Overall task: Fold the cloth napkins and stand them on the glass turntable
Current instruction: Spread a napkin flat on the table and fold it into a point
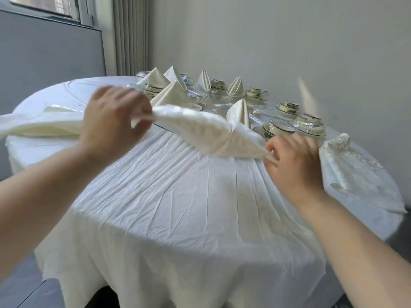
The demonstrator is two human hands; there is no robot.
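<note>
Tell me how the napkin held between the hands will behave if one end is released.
Likely floppy: the napkin holds shape only stretched between the left hand and right hand. Probably light: thin cloth, carried by end pinches alone. Its wrapped fold may unwrap, as nothing pins it.

Light: bright, cool, soft daylight from the window (pixel 47 6) at upper left.
Surfaces: pale wall (pixel 289 41) evenly lit, with one slanting sun streak (pixel 305 91) at right. The tablecloth (pixel 178 196) is near white, its creases drawn in faint shadow, with darker shade beneath its hanging hem.
Glare: sheen and reflections on the glass turntable (pixel 213 101).
Blur: the right hand (pixel 293 158) is heavily smeared, the left hand (pixel 115 121) mildly. The napkin (pixel 200 132) between them is soft, and the far crockery (pixel 287 106) is fairly sharp.
Distortion: wide-angle bowing, with the forearms (pixel 33 207) swollen at the lower corners.
</note>
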